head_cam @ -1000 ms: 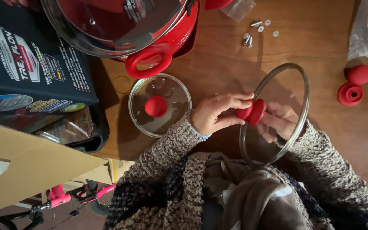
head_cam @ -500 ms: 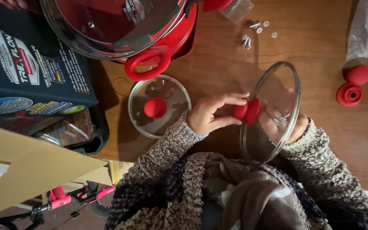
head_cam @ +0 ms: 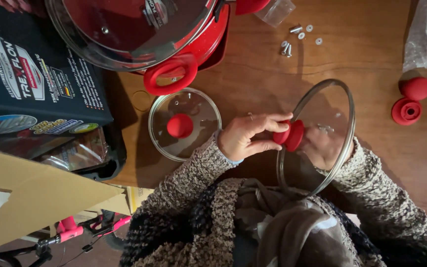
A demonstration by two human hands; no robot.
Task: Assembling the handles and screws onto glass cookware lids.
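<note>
My left hand (head_cam: 245, 136) pinches the red knob (head_cam: 289, 135) against the outer face of the glass lid (head_cam: 344, 106), which I hold on edge above the wooden table (head_cam: 253, 64), tilted. My right hand (head_cam: 324, 146) sits directly behind the glass, opposite the knob, its grip blurred; I cannot tell how closed it is. Loose screws (head_cam: 286, 48) lie near the table's far edge, a smaller lid (head_cam: 184, 123) flat just beyond my left wrist.

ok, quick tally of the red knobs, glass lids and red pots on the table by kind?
Red knobs: 4 (on small lid, in left hand, two loose at right)
Glass lids: 3 ()
Red pots: 1
Total: 8
</note>
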